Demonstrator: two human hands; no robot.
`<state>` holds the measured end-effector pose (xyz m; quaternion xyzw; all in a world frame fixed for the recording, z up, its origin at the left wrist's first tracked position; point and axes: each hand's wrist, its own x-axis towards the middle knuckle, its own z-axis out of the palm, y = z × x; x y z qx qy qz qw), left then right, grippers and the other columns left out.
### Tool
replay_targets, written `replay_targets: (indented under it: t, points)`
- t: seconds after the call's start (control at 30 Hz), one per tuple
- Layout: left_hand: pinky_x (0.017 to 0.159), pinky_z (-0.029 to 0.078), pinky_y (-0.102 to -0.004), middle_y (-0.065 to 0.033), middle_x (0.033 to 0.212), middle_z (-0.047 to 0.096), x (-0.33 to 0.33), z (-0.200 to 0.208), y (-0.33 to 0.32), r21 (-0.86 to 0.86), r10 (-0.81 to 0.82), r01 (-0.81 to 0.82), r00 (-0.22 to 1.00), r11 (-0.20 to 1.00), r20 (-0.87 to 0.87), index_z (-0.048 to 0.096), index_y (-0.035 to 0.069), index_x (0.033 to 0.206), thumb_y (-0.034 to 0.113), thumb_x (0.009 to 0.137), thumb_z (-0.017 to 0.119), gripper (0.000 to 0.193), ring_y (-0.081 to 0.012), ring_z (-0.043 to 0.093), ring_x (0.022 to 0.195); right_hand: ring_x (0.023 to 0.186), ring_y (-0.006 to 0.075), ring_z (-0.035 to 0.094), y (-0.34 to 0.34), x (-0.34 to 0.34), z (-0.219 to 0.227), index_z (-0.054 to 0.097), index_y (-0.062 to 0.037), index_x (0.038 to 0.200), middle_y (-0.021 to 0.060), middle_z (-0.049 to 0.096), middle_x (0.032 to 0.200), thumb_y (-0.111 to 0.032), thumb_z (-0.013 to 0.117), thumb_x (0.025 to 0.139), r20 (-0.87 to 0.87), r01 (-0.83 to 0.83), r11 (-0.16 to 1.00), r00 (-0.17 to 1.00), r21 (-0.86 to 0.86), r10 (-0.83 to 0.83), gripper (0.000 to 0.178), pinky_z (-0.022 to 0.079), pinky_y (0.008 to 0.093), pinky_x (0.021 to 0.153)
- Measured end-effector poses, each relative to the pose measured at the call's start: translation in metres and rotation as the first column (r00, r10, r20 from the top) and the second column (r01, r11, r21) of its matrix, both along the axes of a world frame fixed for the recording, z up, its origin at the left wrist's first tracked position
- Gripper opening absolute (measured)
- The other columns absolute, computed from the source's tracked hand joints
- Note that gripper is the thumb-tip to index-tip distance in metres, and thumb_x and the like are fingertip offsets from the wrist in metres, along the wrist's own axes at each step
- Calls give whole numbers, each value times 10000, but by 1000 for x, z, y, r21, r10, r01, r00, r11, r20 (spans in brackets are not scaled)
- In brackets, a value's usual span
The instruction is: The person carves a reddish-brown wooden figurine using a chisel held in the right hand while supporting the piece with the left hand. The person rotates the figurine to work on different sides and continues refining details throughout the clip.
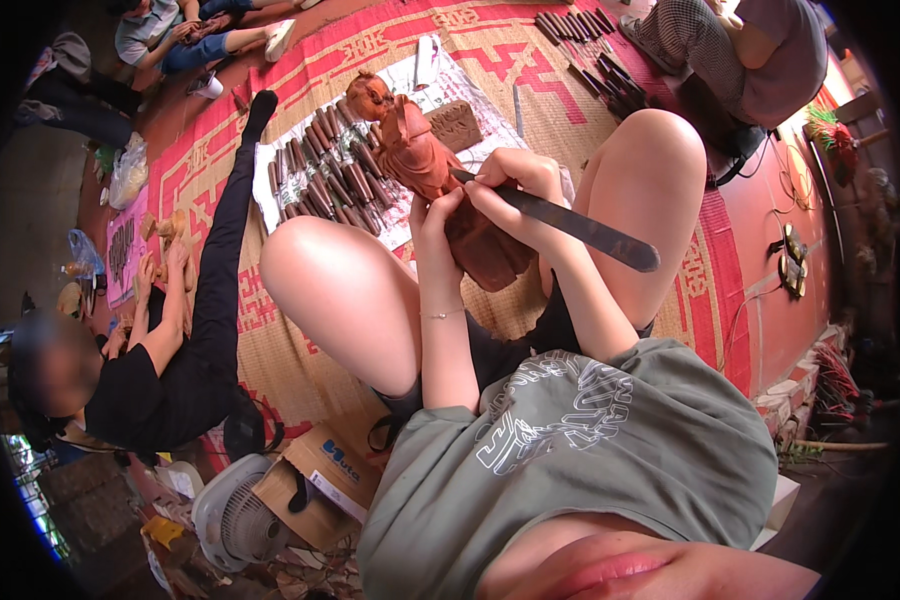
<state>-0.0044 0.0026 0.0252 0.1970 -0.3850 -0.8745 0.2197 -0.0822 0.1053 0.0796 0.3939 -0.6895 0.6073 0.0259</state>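
Between my knees stands a reddish-brown carved wooden figure with draped folds and a wide lower end. My left hand is closed around its side. In my right hand is a long, flat dark carving tool with a rounded end. The tool slants from the figure's side toward the lower right; its working tip is at the wood, too small to make out. Beyond the figure, several wood-handled chisels lie in rows on a white cloth. A brown wooden block lies beside them.
A red and tan patterned mat covers the floor. At left, a person in black handles a pale wooden carving. A fan and cardboard box stand lower left. More tools lie near another seated person.
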Motion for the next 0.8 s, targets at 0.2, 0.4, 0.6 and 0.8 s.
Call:
replay_targets:
  t: [0.2,0.4,0.6,0.8]
  points:
    - [820,515,-291,-69,1027,631,0,6,1,-39,4,-2,999,999,45,540,35,1143,121,844,549,312,-161,631,909,523,215,526,16,-7,-1,513,21,627,121,527,581,-72,645,661,27,-38,986,999,165,34,165,413,320,504]
    - [793,510,-282,-77,1004,622,1,15,3,2,12,-12,1000,1000,20,538,-9,1123,103,795,626,358,-149,615,882,519,208,525,12,-7,3,517,24,642,110,518,568,-64,638,653,33,-58,996,998,61,56,150,410,319,503]
    - [788,510,-280,-75,1003,622,1,15,5,-137,29,-19,997,990,74,527,-3,1141,82,776,656,397,-143,614,870,484,193,498,25,-9,10,515,26,632,110,485,535,-63,629,643,45,-57,982,998,181,50,145,392,317,480]
    - [809,491,-282,-69,1007,618,2,18,5,-184,23,-14,998,983,52,527,-6,1137,88,765,675,411,-138,600,884,480,195,501,23,-11,9,524,16,625,106,491,530,-66,627,638,77,-69,992,995,101,61,133,389,315,477]
